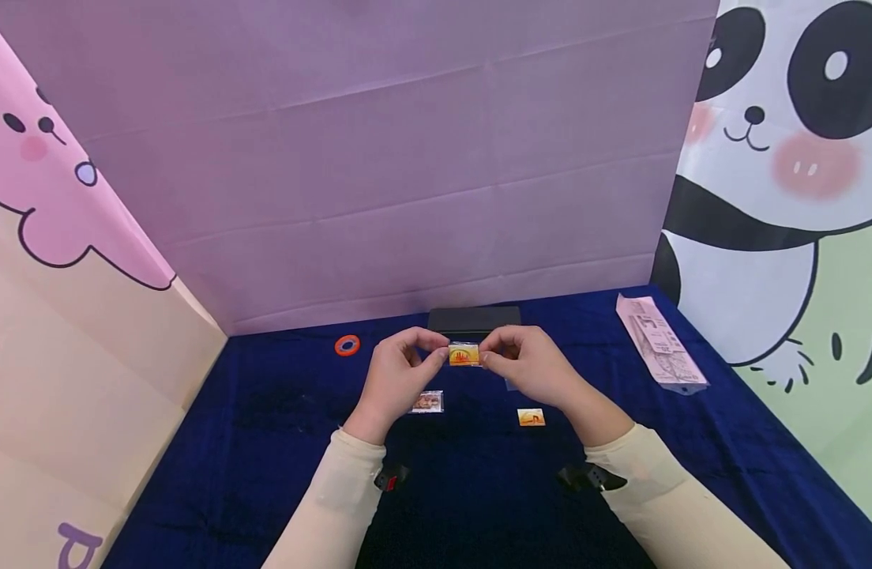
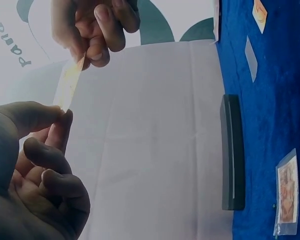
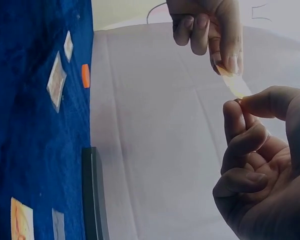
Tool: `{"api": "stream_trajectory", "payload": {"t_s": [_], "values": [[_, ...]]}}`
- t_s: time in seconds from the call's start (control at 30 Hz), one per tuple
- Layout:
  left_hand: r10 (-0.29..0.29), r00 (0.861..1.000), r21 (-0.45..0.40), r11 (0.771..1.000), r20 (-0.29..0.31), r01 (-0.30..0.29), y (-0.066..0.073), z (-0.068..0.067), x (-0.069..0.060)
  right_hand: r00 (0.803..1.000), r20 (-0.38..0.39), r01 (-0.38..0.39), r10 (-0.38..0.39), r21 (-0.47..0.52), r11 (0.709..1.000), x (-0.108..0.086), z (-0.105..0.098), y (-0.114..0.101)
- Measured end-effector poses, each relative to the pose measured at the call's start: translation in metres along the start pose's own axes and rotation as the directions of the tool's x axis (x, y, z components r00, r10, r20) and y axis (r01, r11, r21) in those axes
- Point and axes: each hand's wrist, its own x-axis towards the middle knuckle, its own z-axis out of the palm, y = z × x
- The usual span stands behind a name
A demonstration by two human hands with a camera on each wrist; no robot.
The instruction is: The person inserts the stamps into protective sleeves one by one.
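Observation:
A small yellow-orange picture card (image 1: 464, 356), with clear film at its edges, is held up above the blue cloth between both hands. The left hand (image 1: 399, 379) pinches its left edge between thumb and index finger, and the right hand (image 1: 531, 365) pinches the right edge the same way. In the left wrist view the card (image 2: 69, 85) looks bright and slanted between the fingertips. On the cloth, a sleeved picture card (image 1: 427, 402) lies below the left hand, and another yellow card (image 1: 531, 417) lies below the right hand.
A dark flat box (image 1: 475, 318) lies behind the hands by the backdrop. An orange ring (image 1: 347, 345) is at the left. Pink packaging (image 1: 659, 340) lies at the right. A clear piece (image 2: 251, 59) rests between box and yellow card.

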Motion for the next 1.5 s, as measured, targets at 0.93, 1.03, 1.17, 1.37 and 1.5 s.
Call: {"api": "stream_trajectory", "payload": {"t_s": [0.93,1.03,1.17,1.37,1.5], "values": [[-0.187,0.974,0.145,0.975,0.130,0.168,-0.046,0.044,0.029,0.978,0.098,-0.126,0.182,-0.415,0.901,-0.044,-0.025,0.082],[-0.217,0.966,0.177,0.965,0.138,0.191,-0.051,0.049,0.032,0.972,0.104,-0.152,0.213,-0.414,0.897,-0.043,-0.026,0.092],[-0.273,0.950,0.223,0.946,0.153,0.236,-0.059,0.054,0.035,0.966,0.125,-0.160,0.227,-0.401,0.902,-0.042,-0.028,0.102],[-0.361,0.907,0.265,0.916,0.218,0.300,-0.071,0.060,0.041,0.954,0.167,-0.167,0.249,-0.391,0.905,-0.043,-0.027,0.108],[-0.393,0.880,0.283,0.905,0.265,0.319,-0.076,0.062,0.045,0.952,0.170,-0.170,0.255,-0.398,0.901,-0.044,-0.025,0.109]]}}
